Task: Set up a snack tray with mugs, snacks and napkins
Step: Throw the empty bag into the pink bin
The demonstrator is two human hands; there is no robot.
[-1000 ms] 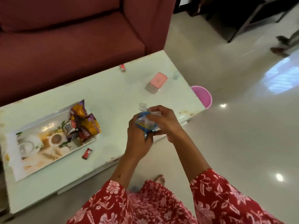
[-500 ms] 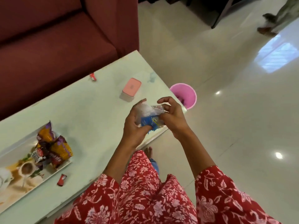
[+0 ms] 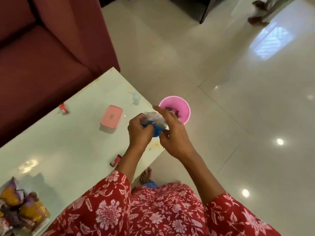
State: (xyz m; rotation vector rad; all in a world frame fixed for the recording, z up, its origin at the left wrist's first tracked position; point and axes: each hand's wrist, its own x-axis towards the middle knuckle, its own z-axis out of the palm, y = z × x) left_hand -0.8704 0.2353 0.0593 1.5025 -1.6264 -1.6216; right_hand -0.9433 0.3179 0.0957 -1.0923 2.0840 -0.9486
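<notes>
Both of my hands crumple a blue and clear plastic wrapper (image 3: 156, 124) above the table's right corner. My left hand (image 3: 139, 132) grips its blue lower part. My right hand (image 3: 172, 133) presses on the clear upper part, fingers partly stretched out. A pile of yellow and purple snack packets (image 3: 22, 208) lies on the tray at the bottom left; the tray itself is nearly out of view. No mugs or napkins are visible.
A pink bin (image 3: 175, 109) with wrappers inside stands on the floor just past the table corner. On the pale green table (image 3: 59, 150) sit a pink-lidded box (image 3: 111, 118) and two small red wrappers (image 3: 63, 108) (image 3: 116, 160). A maroon sofa (image 3: 42, 48) lies behind.
The view has swung right, so the tray has slid to the bottom left edge. My hands have scrunched the wrapper tighter and moved closer to the pink bin.
</notes>
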